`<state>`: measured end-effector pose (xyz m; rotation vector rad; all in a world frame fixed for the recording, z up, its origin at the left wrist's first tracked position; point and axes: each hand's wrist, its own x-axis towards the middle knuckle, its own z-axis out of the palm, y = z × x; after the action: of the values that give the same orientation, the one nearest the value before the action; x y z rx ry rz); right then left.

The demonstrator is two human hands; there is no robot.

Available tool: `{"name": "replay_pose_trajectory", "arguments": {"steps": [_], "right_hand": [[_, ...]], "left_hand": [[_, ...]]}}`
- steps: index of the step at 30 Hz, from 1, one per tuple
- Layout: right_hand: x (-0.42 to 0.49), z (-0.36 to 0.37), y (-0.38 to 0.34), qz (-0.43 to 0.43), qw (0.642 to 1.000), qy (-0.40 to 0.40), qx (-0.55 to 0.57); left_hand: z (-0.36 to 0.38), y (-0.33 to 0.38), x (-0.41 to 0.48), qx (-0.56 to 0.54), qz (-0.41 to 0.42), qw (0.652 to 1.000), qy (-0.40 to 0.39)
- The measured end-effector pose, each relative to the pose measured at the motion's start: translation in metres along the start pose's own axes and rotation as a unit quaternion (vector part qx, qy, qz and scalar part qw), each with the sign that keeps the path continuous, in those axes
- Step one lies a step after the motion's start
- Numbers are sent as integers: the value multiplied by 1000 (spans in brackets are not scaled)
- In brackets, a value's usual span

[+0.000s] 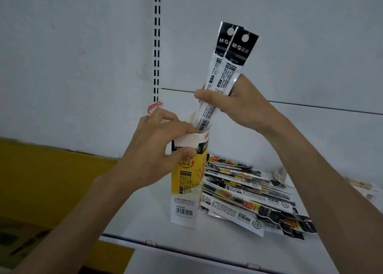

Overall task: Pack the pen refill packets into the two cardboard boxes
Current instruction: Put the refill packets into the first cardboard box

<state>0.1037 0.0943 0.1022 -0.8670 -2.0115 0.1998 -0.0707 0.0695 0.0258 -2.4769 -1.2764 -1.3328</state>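
Right hand (240, 106) grips 2 refill packets (224, 70) dipping into the box (184, 193) left hand (153, 155) clasps.

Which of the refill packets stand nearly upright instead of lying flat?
The two packets gripped by the right hand, lower ends at the box's open top. All others lie in a pile on the shelf.

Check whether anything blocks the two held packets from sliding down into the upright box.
Nothing visible does. The packets reach the mouth of the box, whose flap the left hand holds back. The right hand grips them higher up.
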Motion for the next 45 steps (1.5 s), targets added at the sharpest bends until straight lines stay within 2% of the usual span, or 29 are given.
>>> {"name": "replay_pose_trajectory", "arguments": {"steps": [4, 8, 14, 18, 22, 24, 27, 29, 31, 33, 37, 39, 43, 45], "right_hand": [[6, -7, -4, -9, 999, 0, 31], [4, 0, 3, 20, 998, -62, 8], [4, -8, 3, -7, 998, -58, -16], [5, 4, 5, 49, 987, -143, -52], [7, 15, 9, 78, 980, -171, -62], [6, 9, 4, 82, 985, -149, 11], [7, 0, 1, 62, 989, -34, 127], [7, 5, 2, 59, 993, -53, 84], [2, 14, 6, 79, 990, -117, -13], [-4, 15, 10, 104, 984, -140, -33], [-1, 2, 11, 108, 991, -52, 56], [1, 1, 10, 100, 993, -37, 48], [0, 6, 6, 107, 981, -121, -107], [-4, 3, 3, 124, 973, -159, -111]], "left_hand": [[1, 2, -1, -12, 9, 1000, -4], [2, -3, 0, -29, 19, 999, -2], [4, -2, 0, -82, 25, 996, -16], [6, -4, 2, -76, 32, 997, -13], [9, -9, 1, -69, 20, 997, 12], [8, -11, 0, -77, 27, 996, 23], [9, -15, -1, -49, 79, 995, 27], [12, -17, -1, -52, 79, 995, 32], [13, -19, -2, -63, 64, 995, 43], [16, -19, -3, -63, 58, 995, 47], [18, -18, -2, -48, 58, 996, 36], [19, -19, -2, -46, 59, 997, 32], [19, -18, -1, -38, 67, 996, 35], [19, -17, -2, -39, 77, 996, 32]]}}
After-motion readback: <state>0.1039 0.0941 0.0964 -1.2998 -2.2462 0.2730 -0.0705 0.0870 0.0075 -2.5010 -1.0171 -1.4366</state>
